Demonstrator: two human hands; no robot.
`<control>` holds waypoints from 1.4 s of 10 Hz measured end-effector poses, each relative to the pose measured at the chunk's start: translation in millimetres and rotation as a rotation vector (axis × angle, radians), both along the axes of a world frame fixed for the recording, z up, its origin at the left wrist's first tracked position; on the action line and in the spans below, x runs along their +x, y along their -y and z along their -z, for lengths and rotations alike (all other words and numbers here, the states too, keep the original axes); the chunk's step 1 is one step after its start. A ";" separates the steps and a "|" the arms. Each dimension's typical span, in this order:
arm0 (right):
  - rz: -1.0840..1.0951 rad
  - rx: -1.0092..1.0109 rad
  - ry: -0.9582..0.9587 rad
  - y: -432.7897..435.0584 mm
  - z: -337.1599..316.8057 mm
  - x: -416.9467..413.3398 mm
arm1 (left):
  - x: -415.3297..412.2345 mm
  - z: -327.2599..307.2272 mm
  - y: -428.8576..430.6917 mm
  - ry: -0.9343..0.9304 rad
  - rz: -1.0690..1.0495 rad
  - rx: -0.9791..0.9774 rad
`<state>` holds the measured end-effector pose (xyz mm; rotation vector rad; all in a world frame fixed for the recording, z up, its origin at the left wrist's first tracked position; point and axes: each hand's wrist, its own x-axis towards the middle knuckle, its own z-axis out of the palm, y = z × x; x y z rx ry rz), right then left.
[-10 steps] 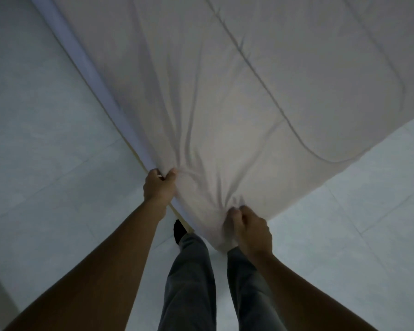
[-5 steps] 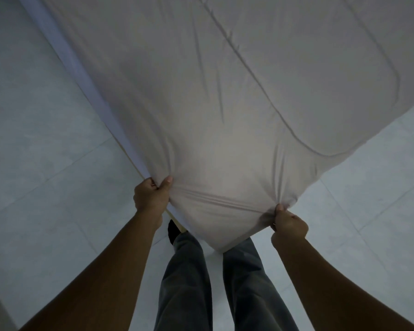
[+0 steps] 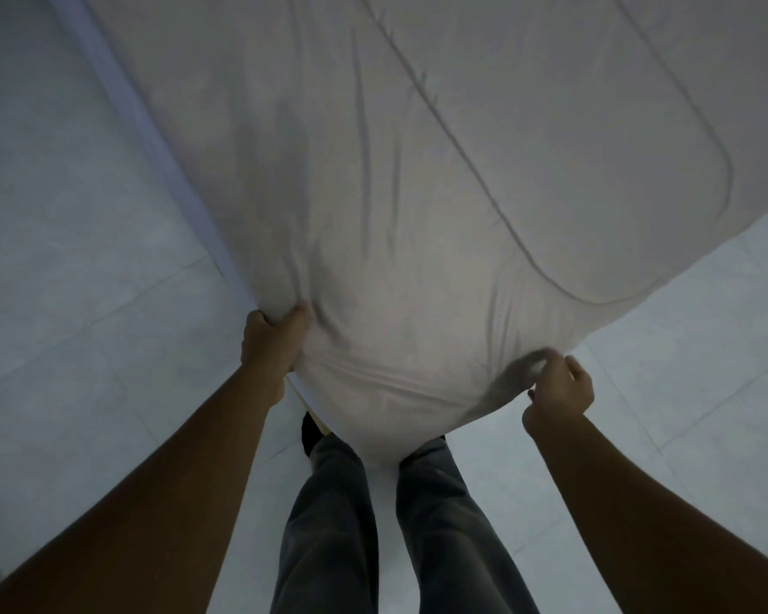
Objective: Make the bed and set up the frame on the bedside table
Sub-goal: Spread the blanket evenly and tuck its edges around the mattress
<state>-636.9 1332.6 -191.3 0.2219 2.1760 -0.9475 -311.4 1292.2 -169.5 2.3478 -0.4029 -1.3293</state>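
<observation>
1. Head view: a pale bed sheet (image 3: 417,192) covers the bed corner, filling the upper centre of the frame.
2. Left hand (image 3: 272,343) clenches the sheet's edge, lower left of centre.
3. Right hand (image 3: 558,392) pinches blurred fabric, lower right.
4. Grey trouser legs (image 3: 329,525) stand on the tiled floor (image 3: 63,281).

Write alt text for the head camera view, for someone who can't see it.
Seen from above, a person's left hand and right hand grip the near corner of a pale quilted bedcover, pulling it taut over the mattress. Their legs in grey trousers stand on a light tiled floor.
</observation>
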 end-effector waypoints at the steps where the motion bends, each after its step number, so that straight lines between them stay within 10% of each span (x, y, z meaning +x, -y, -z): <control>1: -0.125 0.068 0.009 22.2 5.5 -13.8 | -5.7 6.7 0.5 0.143 -0.011 -0.013; 4: -0.332 0.162 0.009 33.8 -9.8 -40.3 | -2.1 -9.9 9.7 0.173 0.013 0.134; 8: -0.851 -0.043 0.073 37.8 -109.2 103.4 | 18.6 -132.1 -2.4 0.003 0.258 -0.130; 14: -0.982 -0.265 0.105 82.8 -224.5 442.0 | 331.3 -258.6 26.7 -0.040 0.329 -0.293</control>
